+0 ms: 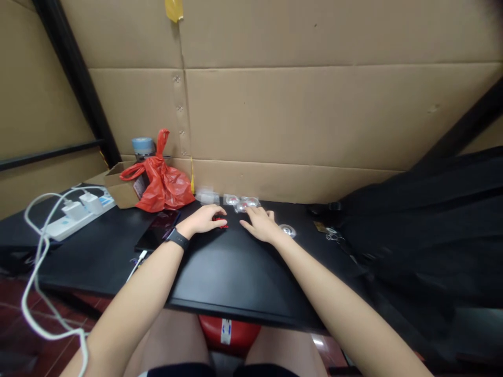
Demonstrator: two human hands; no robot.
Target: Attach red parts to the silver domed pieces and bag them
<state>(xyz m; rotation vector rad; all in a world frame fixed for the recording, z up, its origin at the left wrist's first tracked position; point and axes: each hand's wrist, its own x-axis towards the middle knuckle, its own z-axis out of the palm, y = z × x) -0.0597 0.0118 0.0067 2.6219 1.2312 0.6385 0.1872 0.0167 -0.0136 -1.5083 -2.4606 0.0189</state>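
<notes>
My left hand [204, 219] hovers low over the black table or rests on it, thumb and fingers apart. Small red pieces [223, 224] show just beyond its thumb, partly hidden by the hand. My right hand [259, 224] reaches forward with its fingers spread and the thumb out to the side. Its fingertips are at several clear packets [252, 201] with round silver and red contents; whether they touch is hard to tell. Beside the right wrist lies a round silver item [288, 230], partly covered by it. Neither hand visibly grips anything.
A red plastic bag [167, 183] and a cardboard box [120, 186] stand back left. Nearby are clear plastic pieces [207, 196], a dark tablet-like device [155, 233] and a white power strip [80, 217] with trailing cables. Black fabric [424, 220] hangs at the right; keys [333, 234] lie beside it.
</notes>
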